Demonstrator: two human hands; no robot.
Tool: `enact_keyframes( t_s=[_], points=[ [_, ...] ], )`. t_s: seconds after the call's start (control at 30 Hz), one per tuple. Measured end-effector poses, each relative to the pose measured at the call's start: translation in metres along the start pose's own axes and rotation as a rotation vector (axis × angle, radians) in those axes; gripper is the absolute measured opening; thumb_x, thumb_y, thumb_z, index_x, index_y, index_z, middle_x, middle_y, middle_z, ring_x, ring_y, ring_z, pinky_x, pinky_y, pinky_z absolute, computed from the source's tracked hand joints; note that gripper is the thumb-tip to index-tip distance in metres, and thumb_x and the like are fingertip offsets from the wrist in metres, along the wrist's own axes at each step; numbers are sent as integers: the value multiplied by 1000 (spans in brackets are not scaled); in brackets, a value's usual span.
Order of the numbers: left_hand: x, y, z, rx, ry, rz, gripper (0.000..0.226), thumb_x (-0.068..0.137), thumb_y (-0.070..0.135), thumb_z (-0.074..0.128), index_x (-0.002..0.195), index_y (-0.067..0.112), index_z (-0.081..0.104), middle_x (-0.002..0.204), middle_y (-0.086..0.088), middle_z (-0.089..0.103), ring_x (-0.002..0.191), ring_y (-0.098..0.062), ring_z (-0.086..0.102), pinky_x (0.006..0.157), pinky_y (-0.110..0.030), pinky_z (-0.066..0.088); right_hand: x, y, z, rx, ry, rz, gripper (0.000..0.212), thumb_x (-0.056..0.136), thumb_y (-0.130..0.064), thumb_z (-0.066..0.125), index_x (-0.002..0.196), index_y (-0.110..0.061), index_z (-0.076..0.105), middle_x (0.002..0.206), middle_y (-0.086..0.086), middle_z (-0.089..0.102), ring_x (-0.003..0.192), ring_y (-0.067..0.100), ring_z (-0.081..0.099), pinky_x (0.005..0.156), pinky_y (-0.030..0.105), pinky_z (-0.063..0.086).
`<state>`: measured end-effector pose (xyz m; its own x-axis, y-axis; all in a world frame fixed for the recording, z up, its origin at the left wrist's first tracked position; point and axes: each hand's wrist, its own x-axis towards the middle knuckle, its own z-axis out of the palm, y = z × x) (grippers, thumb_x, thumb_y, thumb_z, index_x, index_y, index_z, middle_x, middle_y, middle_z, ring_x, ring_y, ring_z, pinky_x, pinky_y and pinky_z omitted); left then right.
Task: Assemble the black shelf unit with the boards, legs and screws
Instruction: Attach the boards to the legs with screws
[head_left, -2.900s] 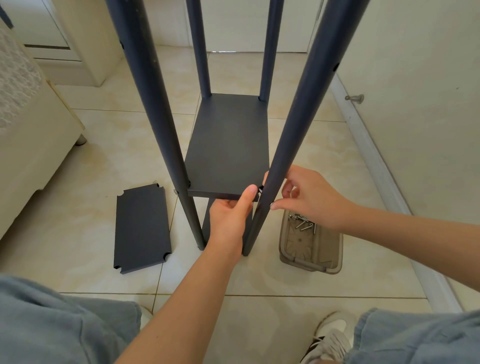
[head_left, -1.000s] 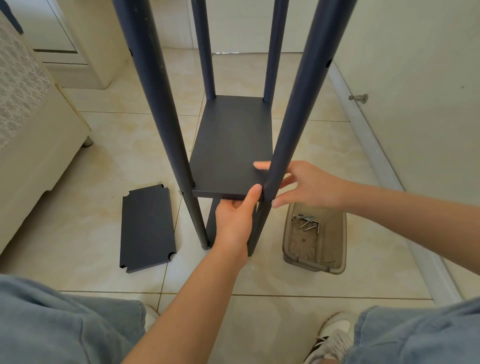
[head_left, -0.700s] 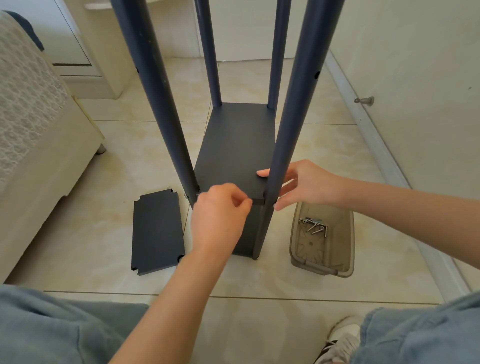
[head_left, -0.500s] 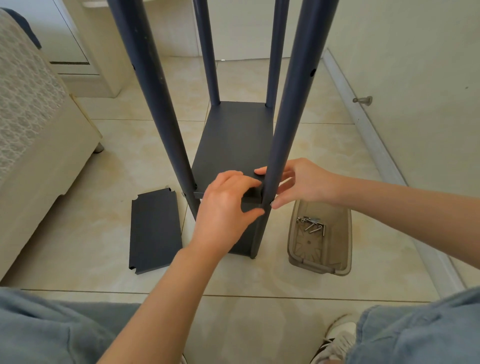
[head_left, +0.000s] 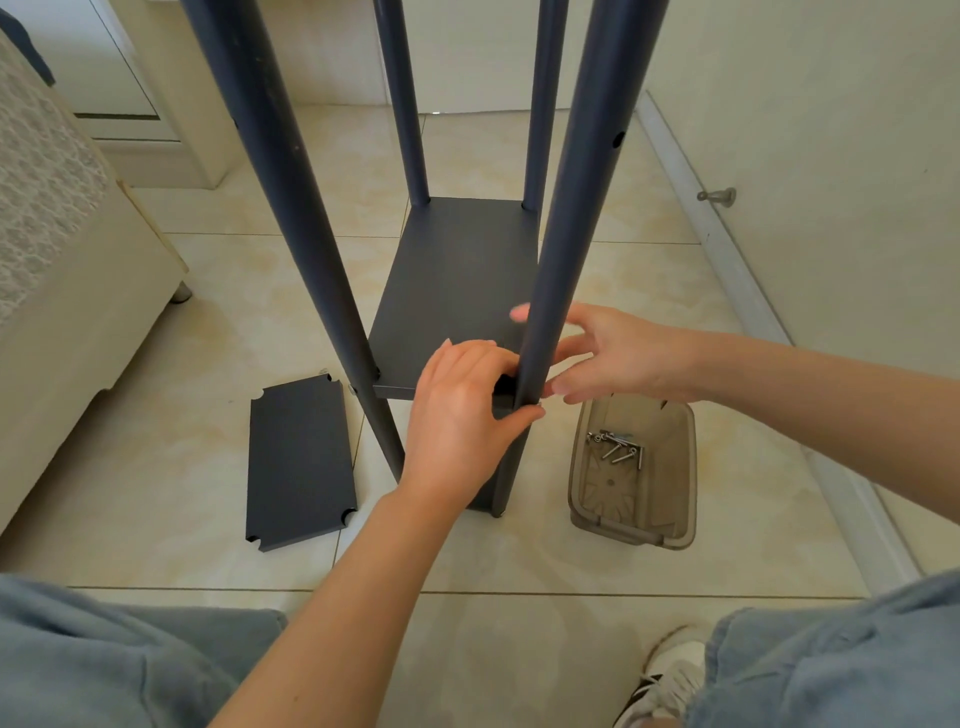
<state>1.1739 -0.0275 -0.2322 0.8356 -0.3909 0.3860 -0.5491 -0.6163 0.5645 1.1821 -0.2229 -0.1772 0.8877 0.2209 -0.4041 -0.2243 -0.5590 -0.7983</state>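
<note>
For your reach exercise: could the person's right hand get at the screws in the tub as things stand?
Probably yes. The right hand is directly above the open tub; the screws lie uncovered, with nothing between.

Both forearms are showing bare, with no sleeve, watch or ring in sight on the left hand or the right hand. Loose, faded blue-grey trousers, possibly soft denim, are covering both knees at the lower corners. A white sneaker with a dark stripe is peeking out beside the right knee.
</note>
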Motion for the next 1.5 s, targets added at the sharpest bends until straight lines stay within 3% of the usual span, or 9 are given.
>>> enact_keyframes(
  t_s=[0.1, 0.23, 0.37, 0.47, 0.57, 0.73, 0.93, 1.3, 1.5],
  points=[
    [-1, 0, 2, 11, 17, 5, 29, 80, 36, 83, 101, 22, 69, 98, 10, 66, 102, -14, 59, 117, -32, 25, 4, -2, 2, 263, 82, 127, 63, 93, -8, 65, 138, -33, 28, 108, 8, 70, 91, 22, 74, 85, 38, 58],
    [-4, 0, 6, 26, 31, 16, 29, 80, 32, 82, 103, 21, 68, 101, 7, 67, 107, -15, 59, 119, -31, 20, 16, -8, 21, 448, 33, 203, 15, 101, -13, 51, 110, -5, 60, 113, 19, 68, 97, 32, 70, 89, 47, 57],
    [-7, 2, 6, -28, 19, -14, 27, 80, 27, 80, 102, 19, 66, 96, 7, 67, 99, -13, 61, 121, -18, 6, 21, -12, 22, 475, -31, 225, 15, 99, -19, 57, 108, -7, 60, 107, 16, 71, 97, 35, 71, 90, 61, 53],
    [-7, 0, 6, 32, 17, 14, 27, 81, 31, 77, 104, 21, 66, 100, 9, 67, 103, -12, 62, 124, -26, 10, 18, -12, 17, 461, -87, 210, 26, 98, -21, 56, 119, -7, 55, 118, 19, 67, 103, 39, 69, 90, 66, 50],
    [-8, -3, 5, 101, 40, 37, 29, 82, 38, 74, 106, 24, 67, 106, 10, 68, 115, -13, 59, 124, -43, 19, 17, -12, 15, 459, -104, 226, 33, 99, -19, 55, 128, -4, 50, 120, 19, 67, 103, 36, 70, 87, 65, 52],
    [-8, -6, 2, 119, 51, 42, 37, 85, 44, 64, 116, 26, 68, 121, 13, 69, 132, -14, 53, 125, -50, 14, 17, -11, 16, 446, -102, 240, 35, 99, -19, 55, 132, -6, 51, 116, 16, 70, 104, 30, 70, 88, 65, 51],
    [-10, -15, 6, 243, 13, 78, 57, 94, 58, 42, 136, 26, 62, 141, 10, 60, 143, -15, 42, 124, -46, 19, 17, -12, 22, 420, -43, 228, 32, 101, -24, 53, 130, -11, 52, 115, 12, 71, 104, 27, 71, 95, 63, 48],
    [-9, -17, 16, 254, 141, 101, 45, 91, 50, 56, 116, 17, 75, 127, 5, 69, 134, -17, 53, 117, -36, 25, -13, 16, 1, 423, -3, 245, 37, 99, -23, 59, 133, -11, 51, 112, 10, 73, 102, 22, 71, 95, 41, 55],
    [-14, -17, 28, 284, 203, 93, 40, 93, 43, 60, 117, 13, 73, 128, 2, 68, 135, -17, 52, 116, -26, 18, -18, 83, -3, 271, 23, 398, 21, 98, -23, 61, 113, -9, 63, 105, 8, 74, 92, 19, 72, 92, 41, 57]
  ],
)
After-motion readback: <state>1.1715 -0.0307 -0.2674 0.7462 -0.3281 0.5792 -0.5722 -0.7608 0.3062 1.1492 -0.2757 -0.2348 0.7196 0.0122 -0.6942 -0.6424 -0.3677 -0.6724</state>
